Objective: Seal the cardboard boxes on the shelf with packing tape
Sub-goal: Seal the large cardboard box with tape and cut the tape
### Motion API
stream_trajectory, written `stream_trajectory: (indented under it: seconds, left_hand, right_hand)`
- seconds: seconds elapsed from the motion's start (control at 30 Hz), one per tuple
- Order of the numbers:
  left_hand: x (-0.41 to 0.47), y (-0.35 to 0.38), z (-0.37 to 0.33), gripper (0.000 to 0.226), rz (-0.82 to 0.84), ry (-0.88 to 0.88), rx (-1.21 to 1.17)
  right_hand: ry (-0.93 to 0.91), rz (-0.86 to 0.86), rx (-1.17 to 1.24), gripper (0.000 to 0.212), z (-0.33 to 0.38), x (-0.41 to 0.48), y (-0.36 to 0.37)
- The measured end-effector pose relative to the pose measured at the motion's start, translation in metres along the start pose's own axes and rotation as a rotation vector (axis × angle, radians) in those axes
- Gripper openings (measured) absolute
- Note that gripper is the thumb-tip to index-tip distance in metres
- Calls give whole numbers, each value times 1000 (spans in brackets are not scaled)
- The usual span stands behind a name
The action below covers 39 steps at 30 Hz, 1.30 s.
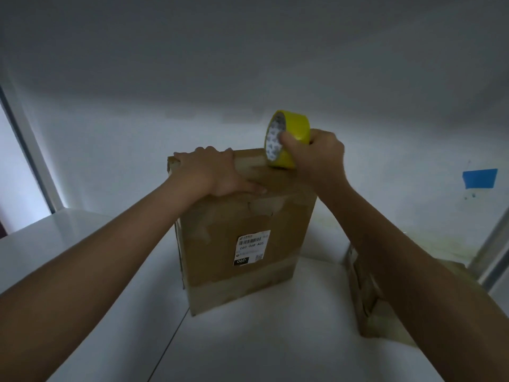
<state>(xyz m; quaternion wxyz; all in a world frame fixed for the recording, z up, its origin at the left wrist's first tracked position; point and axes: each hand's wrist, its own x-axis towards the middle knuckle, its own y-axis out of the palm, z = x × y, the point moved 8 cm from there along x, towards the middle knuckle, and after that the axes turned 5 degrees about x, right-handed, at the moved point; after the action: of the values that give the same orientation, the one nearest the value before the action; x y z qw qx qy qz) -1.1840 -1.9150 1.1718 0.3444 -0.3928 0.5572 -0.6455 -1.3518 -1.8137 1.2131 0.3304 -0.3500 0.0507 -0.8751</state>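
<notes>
Right now your right hand (316, 158) is closed round the yellow tape roll (296, 130), thumb tucked into its core; the roll's lower rim touches the top of the cardboard box (242, 271). Just left of that grip your left hand (209, 172) lies flat on the box top, fingers stretched out, holding nothing. Below the grip the box stands upright on the white shelf (82, 257), its shipping label (252, 248) facing you. A second box (385, 307) lies lower right, beneath your right forearm.
</notes>
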Motion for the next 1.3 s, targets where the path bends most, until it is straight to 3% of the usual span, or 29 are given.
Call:
stream_trajectory:
  seconds: [0.07, 0.23, 0.4, 0.53, 0.8, 0.97, 1.23, 1.3]
  left_hand:
    - [6, 0, 5, 121, 31, 6, -25]
    - [17, -1, -1, 122, 46, 50, -6]
    - [21, 1, 8, 141, 54, 34, -7]
    - [24, 0, 8, 133, 51, 45, -1]
    - [30, -1, 6, 122, 46, 74, 31]
    - [31, -2, 7, 123, 65, 104, 25]
    - [32, -1, 9, 118, 40, 110, 5]
    - [32, -1, 9, 117, 30, 112, 5]
  right_hand:
    - [39, -42, 103, 46, -2, -1, -16]
    - [94, 60, 43, 54, -14, -18, -21]
    - [156, 109, 65, 48, -20, -26, -16]
    - [260, 151, 108, 39, -26, -42, -20]
    - [295, 248, -4, 36, -35, -59, -13]
    - [407, 398, -130, 47, -61, -76, -2]
    - [324, 402, -214, 39, -61, -89, 5]
    - [327, 408, -188, 48, -70, -95, 14]
